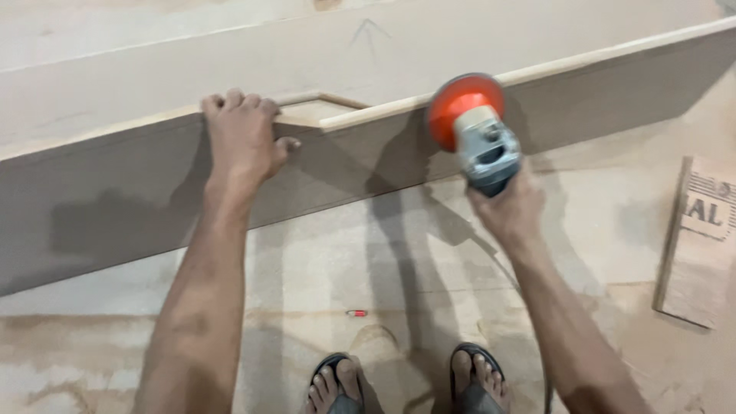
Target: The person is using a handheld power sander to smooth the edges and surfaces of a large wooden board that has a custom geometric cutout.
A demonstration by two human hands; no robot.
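Left hand (244, 138) at 10 o'clock, fingers curled over top edge of upright board (153, 199). Right hand (508, 205) at 2 o'clock, clasped around angle grinder (474, 130), orange disc against board edge.

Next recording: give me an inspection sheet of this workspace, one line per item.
Surface: dusty floor of sheet boards, sawdust patches.
Job's things: long board standing on edge; angle grinder with orange disc at its top edge.
Clutter: small red piece on floor; printed wood offcut at right.
Hands: left hand grips board's top edge; right hand holds grinder.
Cables: dark cord beside right forearm.
Surroundings: person's sandalled feet; more boards behind.
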